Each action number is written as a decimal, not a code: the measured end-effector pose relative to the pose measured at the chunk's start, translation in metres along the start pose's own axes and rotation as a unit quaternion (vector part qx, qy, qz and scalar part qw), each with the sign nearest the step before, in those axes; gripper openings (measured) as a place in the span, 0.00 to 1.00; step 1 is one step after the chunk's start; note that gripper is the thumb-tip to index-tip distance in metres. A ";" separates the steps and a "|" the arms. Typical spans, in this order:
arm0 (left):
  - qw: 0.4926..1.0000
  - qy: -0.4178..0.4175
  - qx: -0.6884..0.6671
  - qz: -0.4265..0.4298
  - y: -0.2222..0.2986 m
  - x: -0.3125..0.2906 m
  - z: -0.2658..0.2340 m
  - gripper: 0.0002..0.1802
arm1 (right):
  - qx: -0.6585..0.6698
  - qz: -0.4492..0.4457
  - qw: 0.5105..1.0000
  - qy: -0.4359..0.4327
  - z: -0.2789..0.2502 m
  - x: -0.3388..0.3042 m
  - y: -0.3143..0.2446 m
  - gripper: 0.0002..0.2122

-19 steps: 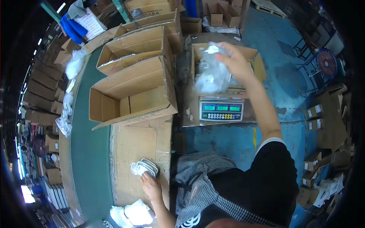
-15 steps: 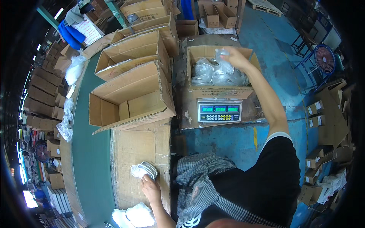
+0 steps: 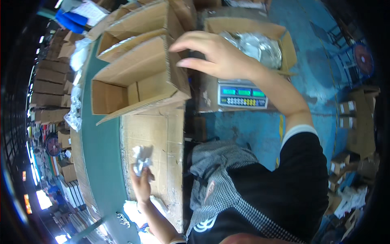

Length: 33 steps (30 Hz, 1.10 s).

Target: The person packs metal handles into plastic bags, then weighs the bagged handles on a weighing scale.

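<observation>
My left hand (image 3: 142, 183) is closed on a shiny metal piece in clear plastic (image 3: 143, 156), smeared by motion, above the flat cardboard sheet (image 3: 166, 138). What kind of metal part it is I cannot make out. My right hand (image 3: 217, 55) is empty, thumb and fingers apart. It hangs between the open empty carton (image 3: 118, 99) on the left and the carton of bagged parts (image 3: 290, 49) on the right. Clear bags of parts (image 3: 260, 46) fill that right carton, partly hidden behind my hand and forearm. The carton stands on a digital scale (image 3: 242, 101) with a lit display.
More open cartons (image 3: 138, 24) stand behind the empty one. A green belt-like surface (image 3: 97, 162) runs along the left, with plastic bags (image 3: 74, 118) at its far edge. White plastic bags (image 3: 134, 211) lie near my left forearm. A fan (image 3: 362, 59) stands at the right.
My right hand has left the bagged parts in the right carton and moved left, now empty. My left hand has shifted slightly left and raised the wrapped metal piece. The view has tilted downward.
</observation>
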<state>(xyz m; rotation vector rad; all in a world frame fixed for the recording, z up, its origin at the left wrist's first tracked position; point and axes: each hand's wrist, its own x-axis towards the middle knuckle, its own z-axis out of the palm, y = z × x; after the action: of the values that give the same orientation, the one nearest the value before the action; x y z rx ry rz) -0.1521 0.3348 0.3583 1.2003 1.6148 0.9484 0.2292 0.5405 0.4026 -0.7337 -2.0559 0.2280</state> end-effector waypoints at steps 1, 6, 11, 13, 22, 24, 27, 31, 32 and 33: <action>0.999 0.006 0.013 0.037 0.021 0.000 0.001 0.08 | 0.116 0.050 0.992 -0.018 0.006 0.013 -0.012 0.15; 0.908 0.028 0.304 0.287 0.111 0.021 0.041 0.14 | 0.328 0.141 0.915 -0.189 0.022 0.059 -0.049 0.29; 0.711 0.036 0.536 0.454 0.136 0.037 0.065 0.23 | 0.297 0.185 0.863 -0.364 0.041 0.096 -0.076 0.29; 0.695 0.023 0.544 0.469 0.139 0.039 0.067 0.22 | 0.230 0.141 0.872 -0.409 0.052 0.101 -0.067 0.28; 0.705 0.040 0.550 0.445 0.138 0.070 0.065 0.19 | 0.317 0.055 0.852 -0.413 0.084 0.117 -0.028 0.18; 0.709 0.078 0.515 0.475 0.133 0.080 0.051 0.21 | 0.374 0.124 0.802 -0.449 0.085 0.133 -0.034 0.15; 0.784 0.165 0.396 0.449 0.125 0.102 0.038 0.27 | 0.358 0.128 0.839 -0.391 0.098 0.146 -0.016 0.13; 0.721 0.149 0.557 0.385 0.067 0.140 0.011 0.20 | 0.296 0.210 0.856 -0.368 0.137 0.159 0.025 0.13; 0.721 0.163 0.543 0.399 0.062 0.138 0.011 0.16 | 0.254 0.233 0.855 -0.389 0.150 0.164 0.025 0.13; 0.720 0.176 0.529 0.413 0.058 0.136 0.010 0.12 | 0.240 0.269 0.840 -0.407 0.167 0.167 0.022 0.13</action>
<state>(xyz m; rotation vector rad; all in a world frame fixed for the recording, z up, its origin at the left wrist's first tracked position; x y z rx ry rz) -0.1445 0.4812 0.3804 2.8595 1.9996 0.7255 0.0336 0.6744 0.4164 -0.9720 -2.3291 1.5493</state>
